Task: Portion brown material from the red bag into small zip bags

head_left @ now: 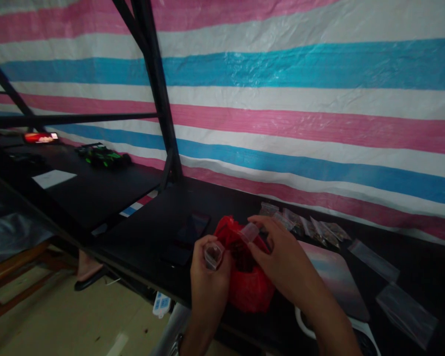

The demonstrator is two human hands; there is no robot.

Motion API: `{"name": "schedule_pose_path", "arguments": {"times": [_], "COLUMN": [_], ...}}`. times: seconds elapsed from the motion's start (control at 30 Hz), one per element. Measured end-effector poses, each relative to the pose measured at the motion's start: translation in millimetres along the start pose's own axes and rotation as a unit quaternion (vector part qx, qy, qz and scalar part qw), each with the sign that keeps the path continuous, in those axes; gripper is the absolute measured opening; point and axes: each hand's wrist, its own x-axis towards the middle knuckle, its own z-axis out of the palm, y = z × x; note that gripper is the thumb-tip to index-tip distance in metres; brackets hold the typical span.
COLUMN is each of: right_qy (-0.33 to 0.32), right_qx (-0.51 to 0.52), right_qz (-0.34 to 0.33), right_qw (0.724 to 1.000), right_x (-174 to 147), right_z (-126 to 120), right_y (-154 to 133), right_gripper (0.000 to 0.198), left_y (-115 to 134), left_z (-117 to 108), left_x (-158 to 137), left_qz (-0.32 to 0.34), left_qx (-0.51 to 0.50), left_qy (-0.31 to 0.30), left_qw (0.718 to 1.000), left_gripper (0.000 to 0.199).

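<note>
My left hand (209, 277) is closed around a small clear plastic container (213, 255), whose open end faces me. Between the thumb and fingers of my right hand (278, 242) is another small clear plastic piece (249, 232), perhaps its lid or other half; the exact kind is hard to tell. Both hands are at the mouth of a red plastic bag (252, 294). The bag stands open on the black table, with dark contents that I cannot make out.
Several small filled zip bags (315, 230) lie behind my right hand. Flat clear bags (406, 311) are at the right, beside a pinkish-silver flat slab (335, 279). A dark phone-like object (193, 225) lies left. A green toy car (104, 155) sits on the farther table.
</note>
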Motion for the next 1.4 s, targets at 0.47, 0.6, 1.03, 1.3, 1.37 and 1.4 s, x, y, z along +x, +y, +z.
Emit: {"name": "schedule_pose_path", "arguments": {"times": [0.47,0.6,1.03,1.3,1.37,1.4], "right_qy": [-0.065,-0.053,-0.064,-0.12,-0.133,-0.136], "right_qx": [-0.212,-0.155,-0.015,0.148,0.175,0.189], "right_qz": [0.078,0.085,0.12,0.125,0.125,0.131], "right_qw": [0.972,0.983,0.991,0.974,0.968,0.964], "right_x": [14.8,13.3,10.4,8.7,8.0,7.8], "right_z": [41.9,39.4,51.4,40.9,39.0,37.9], "right_y": [3.0,0.1,5.4,19.3,21.6,22.1], "right_gripper": [0.038,0.031,0.017,0.013,0.015,0.015], "left_y": [1.3,6.8,11.4,12.2,11.5,11.1], "left_z": [-11.6,-9.4,-11.0,-9.4,-8.4,-7.9], "left_x": [11.3,12.9,12.0,7.7,6.9,6.8], "left_qz": [-0.037,-0.052,-0.026,0.009,0.014,0.014], "left_qx": [0.021,0.003,-0.007,-0.013,-0.016,-0.019], "left_qy": [-0.001,0.007,0.042,0.024,0.014,0.01], "left_qw": [0.999,0.999,0.999,1.0,1.0,1.0], "left_gripper": [0.045,0.044,0.041,0.039,0.039,0.038]}}
